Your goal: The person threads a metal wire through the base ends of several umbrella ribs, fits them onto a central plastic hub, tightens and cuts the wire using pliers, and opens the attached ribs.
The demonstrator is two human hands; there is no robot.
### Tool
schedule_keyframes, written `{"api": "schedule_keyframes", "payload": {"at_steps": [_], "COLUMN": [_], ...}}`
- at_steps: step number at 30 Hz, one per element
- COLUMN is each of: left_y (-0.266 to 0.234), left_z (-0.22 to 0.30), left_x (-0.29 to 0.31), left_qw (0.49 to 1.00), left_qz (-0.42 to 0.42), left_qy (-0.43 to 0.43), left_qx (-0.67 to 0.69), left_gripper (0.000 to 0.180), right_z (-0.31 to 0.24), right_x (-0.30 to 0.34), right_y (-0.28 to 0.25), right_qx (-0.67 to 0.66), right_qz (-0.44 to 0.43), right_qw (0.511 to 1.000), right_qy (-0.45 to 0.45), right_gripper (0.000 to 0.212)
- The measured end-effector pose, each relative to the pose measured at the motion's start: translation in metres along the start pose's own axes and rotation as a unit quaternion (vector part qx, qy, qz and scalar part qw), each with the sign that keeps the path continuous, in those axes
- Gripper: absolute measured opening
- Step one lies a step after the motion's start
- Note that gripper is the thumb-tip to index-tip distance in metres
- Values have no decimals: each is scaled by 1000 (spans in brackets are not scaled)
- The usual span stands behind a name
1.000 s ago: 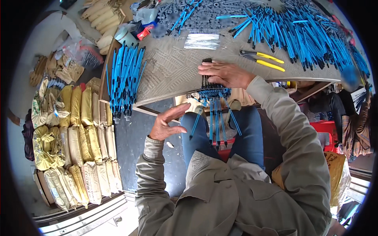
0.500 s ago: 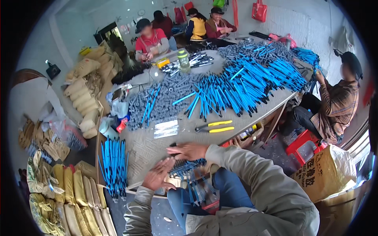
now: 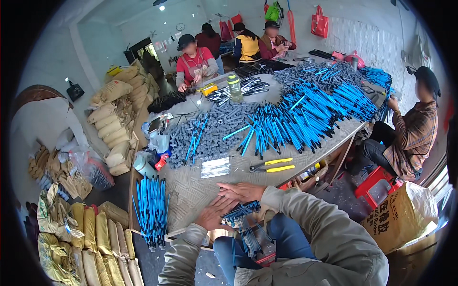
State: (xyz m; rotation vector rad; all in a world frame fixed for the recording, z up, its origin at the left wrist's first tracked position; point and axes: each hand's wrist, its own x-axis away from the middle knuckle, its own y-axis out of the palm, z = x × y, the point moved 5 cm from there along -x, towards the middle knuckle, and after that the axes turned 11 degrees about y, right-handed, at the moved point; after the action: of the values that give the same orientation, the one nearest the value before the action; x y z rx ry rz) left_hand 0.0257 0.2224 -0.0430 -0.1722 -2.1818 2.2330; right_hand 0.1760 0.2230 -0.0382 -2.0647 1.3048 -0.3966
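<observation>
I see the left hand (image 3: 213, 215), well apart before, now close at eight o'clock from the right hand (image 3: 244, 192).

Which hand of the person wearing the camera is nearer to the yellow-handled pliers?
The right. The right hand lies below and left of the pliers in view; the left hand is farther down and left.

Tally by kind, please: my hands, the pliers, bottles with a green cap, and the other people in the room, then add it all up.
Hands: 2 (left hand, right hand)
Pliers: 1
Green-capped bottle: 1
Other people: 5
Total: 9
</observation>
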Motion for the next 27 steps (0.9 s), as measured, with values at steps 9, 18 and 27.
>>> {"api": "schedule_keyframes", "payload": {"at_steps": [9, 18, 27], "left_y": [-8, -6, -5], "left_z": [17, 3, 11], "left_x": [-1, -7, -7], "left_qw": [994, 921, 992], "left_qz": [67, 180, 120], "left_qy": [-18, -58, -7], "left_qx": [87, 341, 50], "left_gripper": [104, 96, 93], "right_z": [8, -106, -142], "right_x": [-5, 148, 136], "right_y": [2, -58, -4], "right_qx": [-244, -417, 245], "right_qz": [48, 292, 337], "right_qw": [969, 854, 906], "right_qy": [15, -105, -69], "right_gripper": [60, 25, 31]}}
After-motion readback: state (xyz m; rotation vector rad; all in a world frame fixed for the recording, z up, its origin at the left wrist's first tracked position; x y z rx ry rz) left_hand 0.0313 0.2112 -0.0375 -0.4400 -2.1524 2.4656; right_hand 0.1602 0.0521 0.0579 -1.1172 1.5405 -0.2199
